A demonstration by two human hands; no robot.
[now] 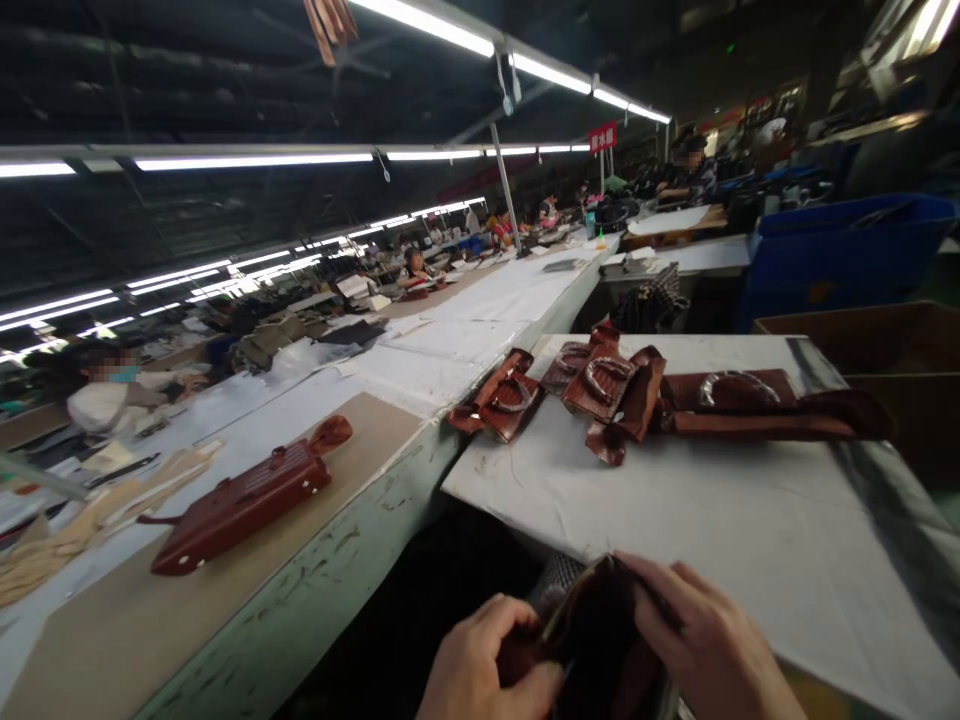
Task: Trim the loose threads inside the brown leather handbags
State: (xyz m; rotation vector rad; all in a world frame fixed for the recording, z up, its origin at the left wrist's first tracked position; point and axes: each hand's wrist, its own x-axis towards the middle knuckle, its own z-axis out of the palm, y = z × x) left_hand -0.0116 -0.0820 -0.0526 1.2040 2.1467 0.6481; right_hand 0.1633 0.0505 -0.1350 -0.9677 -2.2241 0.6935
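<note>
At the bottom edge of the head view both my hands grip one dark reddish-brown leather piece (592,640) held below the near edge of the white-covered table (675,510). My left hand (484,665) is closed on its left side, fingers curled round it. My right hand (694,640) is closed over its top right edge. Farther back on the table lie several reddish-brown leather parts with curved handles (615,385) and a long flat one (757,405).
To my left runs a long conveyor bench (315,560) bearing a reddish-brown leather bag body (240,500) on a tan board. Other people sit working along it. A brown cardboard box (885,350) and a blue bin (847,250) stand at the right.
</note>
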